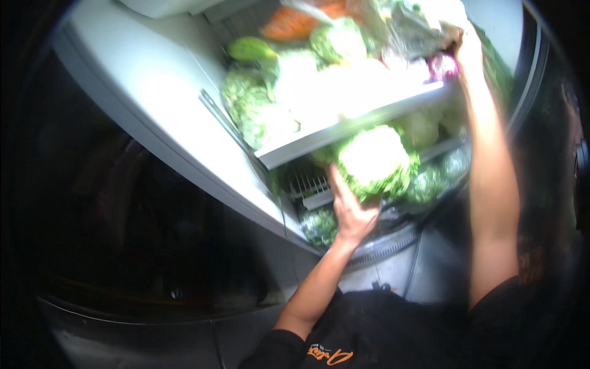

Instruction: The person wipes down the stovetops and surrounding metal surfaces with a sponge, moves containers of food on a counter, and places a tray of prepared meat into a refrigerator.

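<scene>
My left hand (352, 212) is under and beside a pale, leafy green head of vegetable (375, 161), which looks like a cauliflower or lettuce and is overexposed. Its fingers grip the left side, in front of the lower shelf of an open fridge. Up at the top right, my right hand (466, 44) is on a clear plastic bag (415, 34) above the upper shelf; glare hides its fingertips. A purple wrapped item (442, 67) lies just below that bag.
The upper shelf's front edge (350, 124) crosses above the held head. On it lie leafy greens (253, 106), a green head (339, 40) and bagged orange vegetables (299, 22). Bagged greens (320, 225) sit lower down. The fridge's white side wall (152, 92) curves along the left.
</scene>
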`<state>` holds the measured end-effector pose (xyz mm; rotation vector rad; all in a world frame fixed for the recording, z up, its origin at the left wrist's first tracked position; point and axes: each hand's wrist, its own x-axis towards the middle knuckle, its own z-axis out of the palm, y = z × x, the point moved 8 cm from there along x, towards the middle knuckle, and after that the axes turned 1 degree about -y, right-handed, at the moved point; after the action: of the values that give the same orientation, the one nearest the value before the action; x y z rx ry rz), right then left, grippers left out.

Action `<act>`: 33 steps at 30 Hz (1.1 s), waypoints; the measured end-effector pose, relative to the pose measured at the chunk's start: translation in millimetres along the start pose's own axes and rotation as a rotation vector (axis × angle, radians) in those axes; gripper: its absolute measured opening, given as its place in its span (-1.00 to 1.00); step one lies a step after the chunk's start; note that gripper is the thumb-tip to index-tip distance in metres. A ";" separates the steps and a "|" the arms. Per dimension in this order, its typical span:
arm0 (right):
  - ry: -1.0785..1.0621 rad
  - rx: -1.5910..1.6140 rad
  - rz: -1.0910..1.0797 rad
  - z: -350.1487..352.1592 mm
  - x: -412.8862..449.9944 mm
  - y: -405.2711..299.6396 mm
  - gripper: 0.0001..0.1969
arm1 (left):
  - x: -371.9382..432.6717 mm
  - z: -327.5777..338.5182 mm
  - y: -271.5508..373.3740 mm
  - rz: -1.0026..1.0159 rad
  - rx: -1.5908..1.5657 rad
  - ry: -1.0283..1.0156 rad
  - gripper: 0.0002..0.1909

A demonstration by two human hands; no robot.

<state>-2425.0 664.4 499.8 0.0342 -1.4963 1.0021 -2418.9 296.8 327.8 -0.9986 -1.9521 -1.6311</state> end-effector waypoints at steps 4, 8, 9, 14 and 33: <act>0.045 0.015 0.004 -2.9 -3.3 1.3 -0.75 | 0.2 -27.7 -27.2 0.052 0.289 -0.028 -0.31; 0.050 0.011 -0.012 5.7 -12.0 -16.8 -0.70 | -11.3 -33.5 -75.8 0.016 0.382 -0.054 -0.28; 0.050 -0.010 -0.020 8.2 -13.0 -20.2 -0.69 | -10.6 -35.4 -72.8 0.060 0.361 -0.044 -0.25; 0.003 0.034 -0.104 7.9 -11.1 -25.7 -0.38 | -2.9 -32.9 -78.5 -0.003 0.292 -0.108 -0.26; 0.155 -0.298 -0.183 20.5 -20.2 -80.5 -0.77 | -6.2 -37.6 -50.3 -0.160 0.475 -0.208 -0.10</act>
<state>-2391.5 592.0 530.5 -0.1147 -1.4569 0.6152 -2457.0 255.9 298.5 -0.8619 -2.4549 -1.0795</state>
